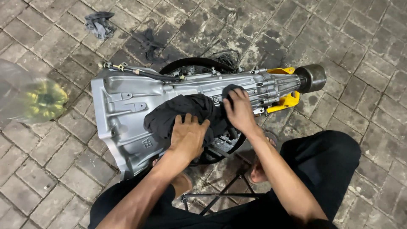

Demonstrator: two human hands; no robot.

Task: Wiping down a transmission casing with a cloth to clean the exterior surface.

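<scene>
Silver cast-metal gearbox housing with yellow bracket parts at the tail, black crumpled cloth on top, grey brick paving.

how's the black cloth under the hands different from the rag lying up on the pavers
The black cloth is far bigger than the rag. The cloth lies draped on the silver gearbox with both the left hand and right hand pressing on it; the rag lies crumpled and untouched on the brick floor. The cloth is black, the rag greyer. Both are bunched fabric.

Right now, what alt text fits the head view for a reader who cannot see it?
Both hands, left hand and right hand, press a dark cloth on a silver gearbox casing lying on brick paving. A clear plastic bottle lies at left.
</scene>
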